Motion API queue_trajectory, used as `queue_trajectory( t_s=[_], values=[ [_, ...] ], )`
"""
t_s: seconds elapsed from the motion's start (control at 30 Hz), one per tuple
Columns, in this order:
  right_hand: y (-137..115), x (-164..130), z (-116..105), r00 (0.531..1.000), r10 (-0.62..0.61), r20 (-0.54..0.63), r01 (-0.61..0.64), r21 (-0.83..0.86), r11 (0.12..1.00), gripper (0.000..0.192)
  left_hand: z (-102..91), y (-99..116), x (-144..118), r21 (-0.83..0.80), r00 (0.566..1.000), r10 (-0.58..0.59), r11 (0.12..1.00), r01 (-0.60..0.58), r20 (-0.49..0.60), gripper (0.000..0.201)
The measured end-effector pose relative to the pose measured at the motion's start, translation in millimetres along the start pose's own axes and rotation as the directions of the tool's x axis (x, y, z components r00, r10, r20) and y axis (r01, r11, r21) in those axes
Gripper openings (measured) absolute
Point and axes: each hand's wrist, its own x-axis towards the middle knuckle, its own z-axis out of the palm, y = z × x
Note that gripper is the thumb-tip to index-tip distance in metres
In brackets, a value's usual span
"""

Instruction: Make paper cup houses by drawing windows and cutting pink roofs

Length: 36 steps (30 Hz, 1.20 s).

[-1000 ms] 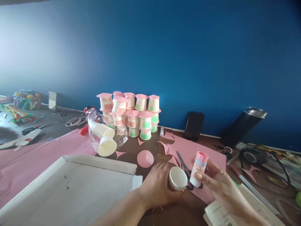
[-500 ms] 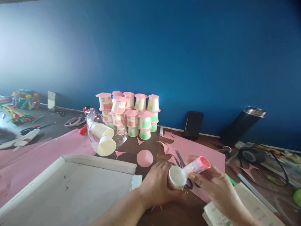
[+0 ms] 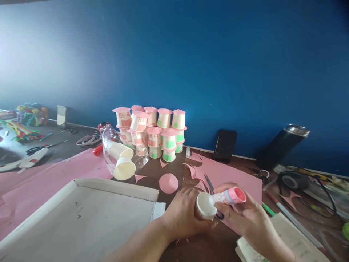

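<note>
A white paper cup [image 3: 205, 205] is gripped in my left hand [image 3: 181, 211], its round face tilted up toward me. My right hand [image 3: 247, 216] is closed around a pink glue stick [image 3: 227, 196], whose far end touches the cup at its right edge. Scissors [image 3: 209, 183] lie just behind, partly hidden by my hands. Left of them is a pink paper disc [image 3: 168, 183] on the dark table. Behind it stand stacked cups [image 3: 155, 137] with pink disc tops and drawn windows and doors, some in red and some in green.
A white box lid [image 3: 109, 222] fills the front left. Plain cups [image 3: 124, 169] spill from a clear bag. Pink paper [image 3: 240, 173] and scraps lie behind my hands. A phone [image 3: 225, 145] and a black flask [image 3: 283, 145] lean against the blue wall. Folded papers [image 3: 280, 236] lie at front right.
The glue stick has tilted slightly and shifted a little to the right with my right hand, still against the cup's edge. My left hand keeps its hold on the cup.
</note>
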Motion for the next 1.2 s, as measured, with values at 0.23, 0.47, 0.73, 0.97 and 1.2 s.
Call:
queue_trajectory(
  t_s=[0.23,0.47,0.73,0.97,1.2],
  values=[
    [2.3,0.0,-6.6,0.989,-0.031,-0.147,0.051,0.134,0.990,0.022,-0.9,2.7,-0.1,-0.002,1.000,-0.017,1.000,0.017,-0.003,0.058],
    [-3.6,-1.6,-1.4,0.999,0.037,-0.002,-0.038,-0.023,0.999,0.020,-0.3,2.7,0.1,0.000,1.000,-0.001,1.000,0.001,0.000,0.058],
    [12.4,-1.0,5.5,0.980,-0.066,-0.190,0.067,0.002,0.998,0.030,3.6,-1.0,-0.2,0.002,0.999,0.010,1.000,-0.010,-0.035,0.057],
    [14.0,1.9,18.3,0.980,-0.136,-0.144,0.099,-0.241,0.966,0.036,6.3,-1.2,0.2,0.019,0.999,0.027,0.999,-0.026,-0.046,0.057],
    [2.4,1.0,20.4,0.992,-0.123,-0.014,0.107,-0.398,0.911,0.031,4.1,0.7,2.3,-0.017,0.996,0.081,0.996,-0.082,-0.045,0.058]
  ],
)
